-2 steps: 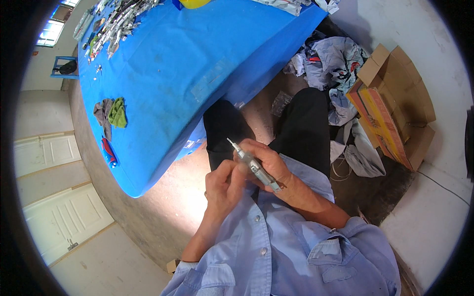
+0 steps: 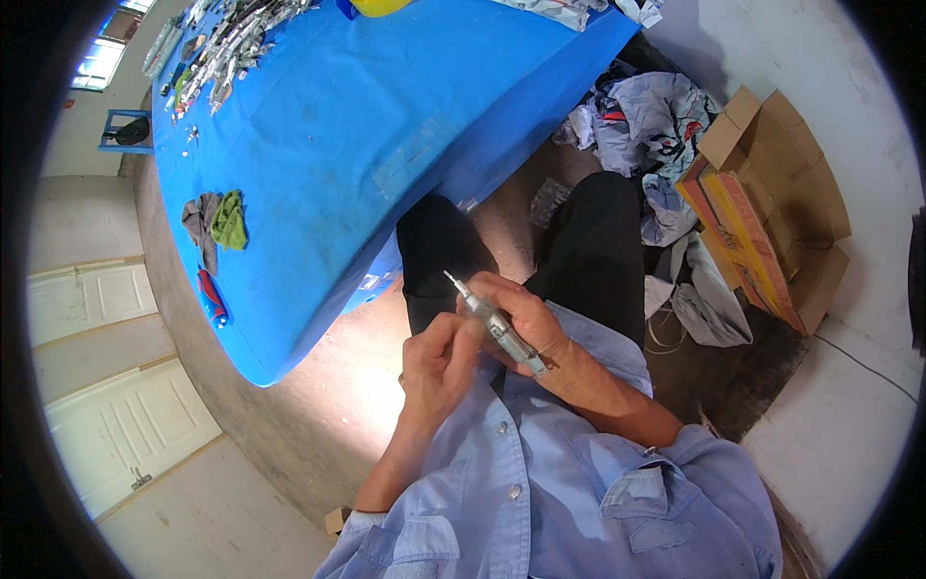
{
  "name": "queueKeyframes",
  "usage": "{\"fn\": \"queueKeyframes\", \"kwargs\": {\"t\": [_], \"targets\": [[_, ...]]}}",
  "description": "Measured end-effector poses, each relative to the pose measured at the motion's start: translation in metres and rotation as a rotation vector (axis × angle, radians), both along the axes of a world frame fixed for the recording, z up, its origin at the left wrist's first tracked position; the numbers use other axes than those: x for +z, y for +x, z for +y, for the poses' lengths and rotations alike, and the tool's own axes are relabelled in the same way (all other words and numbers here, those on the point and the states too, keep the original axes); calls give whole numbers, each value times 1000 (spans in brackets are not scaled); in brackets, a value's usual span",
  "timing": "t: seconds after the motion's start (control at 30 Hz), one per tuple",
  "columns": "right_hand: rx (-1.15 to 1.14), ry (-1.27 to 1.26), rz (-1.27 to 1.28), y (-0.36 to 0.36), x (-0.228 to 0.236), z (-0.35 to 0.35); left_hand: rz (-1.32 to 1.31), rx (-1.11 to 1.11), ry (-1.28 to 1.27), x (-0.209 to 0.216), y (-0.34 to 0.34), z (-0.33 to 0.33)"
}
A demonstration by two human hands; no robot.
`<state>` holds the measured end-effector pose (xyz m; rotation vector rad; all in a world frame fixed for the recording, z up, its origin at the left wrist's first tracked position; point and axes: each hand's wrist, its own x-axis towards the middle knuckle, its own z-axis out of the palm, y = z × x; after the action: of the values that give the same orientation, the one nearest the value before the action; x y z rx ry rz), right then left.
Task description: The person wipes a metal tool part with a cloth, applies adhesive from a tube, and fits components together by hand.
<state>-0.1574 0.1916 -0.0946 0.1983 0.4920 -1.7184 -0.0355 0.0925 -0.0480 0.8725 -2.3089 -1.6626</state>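
Observation:
In front of my lap, my right hand [image 2: 518, 307] is closed around a silver, syringe-like metal device [image 2: 502, 333]. Its thin tip points up and left, and its wider end lies against my right wrist. My left hand [image 2: 439, 362] is closed in a pinch right beside the device, its fingertips meeting at or against the device's side. Whatever those fingertips hold, if anything, is hidden.
A table with a blue cover [image 2: 328, 174] stands ahead, bearing a heap of metal parts [image 2: 231, 48], a green cloth [image 2: 230, 222], a grey cloth [image 2: 201, 227] and a red-and-blue tube [image 2: 211, 297]. An open cardboard box [image 2: 772, 183] and crumpled wrapping [image 2: 656, 121] lie at right.

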Motion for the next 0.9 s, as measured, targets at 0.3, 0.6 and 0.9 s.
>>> {"fn": "queueKeyframes", "kwargs": {"t": [0.3,0.6,0.9], "targets": [[17,-22,-30,3,-7,2,-20,-51,-7,-5,4,-3],[4,-90,-77,4,-9,0,25,24,65,-8,2,-2],[2,-48,-71,4,-9,0,31,-16,-15,-8,4,0]]}}
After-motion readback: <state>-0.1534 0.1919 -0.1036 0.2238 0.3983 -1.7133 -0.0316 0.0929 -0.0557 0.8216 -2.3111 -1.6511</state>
